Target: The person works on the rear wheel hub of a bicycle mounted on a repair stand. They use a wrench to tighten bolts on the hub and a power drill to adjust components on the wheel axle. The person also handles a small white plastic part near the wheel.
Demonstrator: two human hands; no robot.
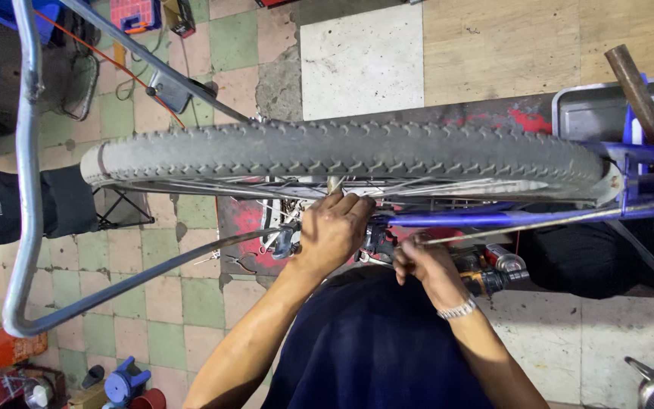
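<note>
Head view, looking straight down: the left hand (332,227) has its fingers (346,203) curled tight over the middle of the bicycle wheel (342,155), right at the hub under the knobbly grey tyre. What exactly sits inside that fist is hidden. The right hand (421,261), a silvery bracelet (457,309) on its wrist, is pinched narrow on a small part just beside the hub; what that part is, I cannot tell. The wheel sits on edge between the blue frame tubes (493,218), across the view. A grey curved metal bar (28,189) loops around the left side. Below lies a tiled floor (183,303); a metal tray (607,106) sits at upper right.
</note>
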